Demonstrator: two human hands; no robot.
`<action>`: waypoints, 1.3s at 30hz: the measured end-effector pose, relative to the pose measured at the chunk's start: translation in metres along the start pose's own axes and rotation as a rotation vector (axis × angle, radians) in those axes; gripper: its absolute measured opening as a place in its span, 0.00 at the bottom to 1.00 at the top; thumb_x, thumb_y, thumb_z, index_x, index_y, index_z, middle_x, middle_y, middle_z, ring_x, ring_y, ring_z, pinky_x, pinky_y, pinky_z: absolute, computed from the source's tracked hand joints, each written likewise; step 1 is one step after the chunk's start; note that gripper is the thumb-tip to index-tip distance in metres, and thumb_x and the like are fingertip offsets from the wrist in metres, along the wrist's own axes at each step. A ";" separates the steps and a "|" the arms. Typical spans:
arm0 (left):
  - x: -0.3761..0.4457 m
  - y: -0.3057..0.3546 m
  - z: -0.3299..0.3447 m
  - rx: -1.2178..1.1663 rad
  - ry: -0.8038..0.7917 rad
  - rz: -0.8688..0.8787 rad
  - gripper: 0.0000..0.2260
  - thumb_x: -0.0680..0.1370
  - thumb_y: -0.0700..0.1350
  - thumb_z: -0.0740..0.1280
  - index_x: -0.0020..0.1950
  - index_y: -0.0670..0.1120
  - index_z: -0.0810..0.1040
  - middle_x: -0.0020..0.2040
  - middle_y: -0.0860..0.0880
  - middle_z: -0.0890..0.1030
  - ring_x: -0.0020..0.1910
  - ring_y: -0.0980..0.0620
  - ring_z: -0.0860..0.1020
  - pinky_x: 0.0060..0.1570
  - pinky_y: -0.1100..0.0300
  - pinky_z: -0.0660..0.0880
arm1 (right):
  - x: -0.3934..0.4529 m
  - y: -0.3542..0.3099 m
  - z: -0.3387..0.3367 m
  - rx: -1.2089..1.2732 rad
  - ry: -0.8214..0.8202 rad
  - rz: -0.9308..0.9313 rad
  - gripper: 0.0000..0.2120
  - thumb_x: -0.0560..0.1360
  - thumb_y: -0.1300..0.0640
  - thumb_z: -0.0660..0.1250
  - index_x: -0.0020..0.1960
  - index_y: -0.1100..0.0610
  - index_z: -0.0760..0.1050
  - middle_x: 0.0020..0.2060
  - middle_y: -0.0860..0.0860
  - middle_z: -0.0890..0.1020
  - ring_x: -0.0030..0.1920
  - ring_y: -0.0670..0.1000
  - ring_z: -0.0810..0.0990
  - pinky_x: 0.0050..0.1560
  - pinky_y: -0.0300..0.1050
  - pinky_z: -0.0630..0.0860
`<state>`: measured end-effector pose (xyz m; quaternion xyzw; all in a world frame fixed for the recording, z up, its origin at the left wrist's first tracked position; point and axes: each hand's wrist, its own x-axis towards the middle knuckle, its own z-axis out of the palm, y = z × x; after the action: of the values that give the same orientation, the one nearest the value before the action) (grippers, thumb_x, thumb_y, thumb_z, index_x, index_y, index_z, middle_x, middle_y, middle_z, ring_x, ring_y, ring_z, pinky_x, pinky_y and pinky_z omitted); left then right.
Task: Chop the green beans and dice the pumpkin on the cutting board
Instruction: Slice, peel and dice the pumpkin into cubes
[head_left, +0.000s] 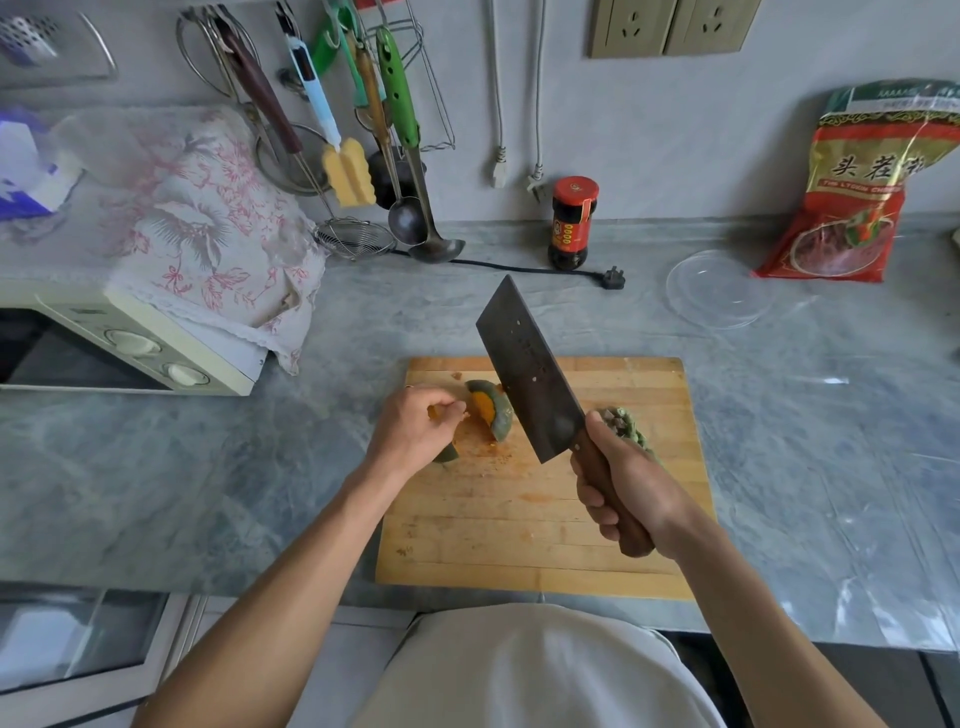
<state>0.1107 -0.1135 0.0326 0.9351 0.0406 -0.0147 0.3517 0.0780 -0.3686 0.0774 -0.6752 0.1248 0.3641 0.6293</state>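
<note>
Head view: your right hand (621, 486) grips the dark wooden-handled cleaver (535, 374) raised above the rectangular wooden cutting board (519, 540); your left hand (410, 428) pinches the green-skinned orange pumpkin wedge (491, 410) near its far-left corner, chopped green beans (626, 423) piled by its right edge.

One head-worn wide-angle view, forward and down, close above the cutting board (545, 519); counter (260, 467) and wall beyond

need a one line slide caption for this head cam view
Right hand raises a cleaver over pumpkin wedges steadied by the left hand on a wooden cutting board.
</note>
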 end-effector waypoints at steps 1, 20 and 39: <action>0.002 0.001 0.000 0.002 0.003 -0.008 0.05 0.78 0.44 0.71 0.51 0.46 0.86 0.49 0.56 0.84 0.49 0.59 0.79 0.45 0.77 0.68 | -0.001 0.000 -0.002 0.006 -0.007 0.008 0.28 0.81 0.34 0.53 0.39 0.57 0.68 0.27 0.53 0.70 0.25 0.51 0.65 0.26 0.43 0.66; 0.004 0.019 -0.001 -0.449 -0.094 -0.246 0.05 0.78 0.49 0.72 0.51 0.50 0.84 0.45 0.56 0.85 0.45 0.61 0.82 0.44 0.67 0.77 | -0.002 0.008 -0.010 0.293 -0.233 0.116 0.28 0.79 0.34 0.54 0.38 0.56 0.70 0.27 0.52 0.64 0.21 0.48 0.61 0.20 0.38 0.62; 0.065 0.015 0.009 0.585 -0.525 0.249 0.27 0.75 0.37 0.69 0.72 0.54 0.72 0.69 0.50 0.75 0.66 0.46 0.74 0.63 0.49 0.73 | 0.001 0.007 -0.023 0.239 -0.095 0.091 0.28 0.80 0.33 0.53 0.40 0.58 0.69 0.27 0.53 0.66 0.23 0.50 0.62 0.22 0.40 0.63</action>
<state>0.1764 -0.1267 0.0317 0.9579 -0.1700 -0.2209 0.0684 0.0822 -0.3908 0.0705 -0.5711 0.1676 0.4065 0.6932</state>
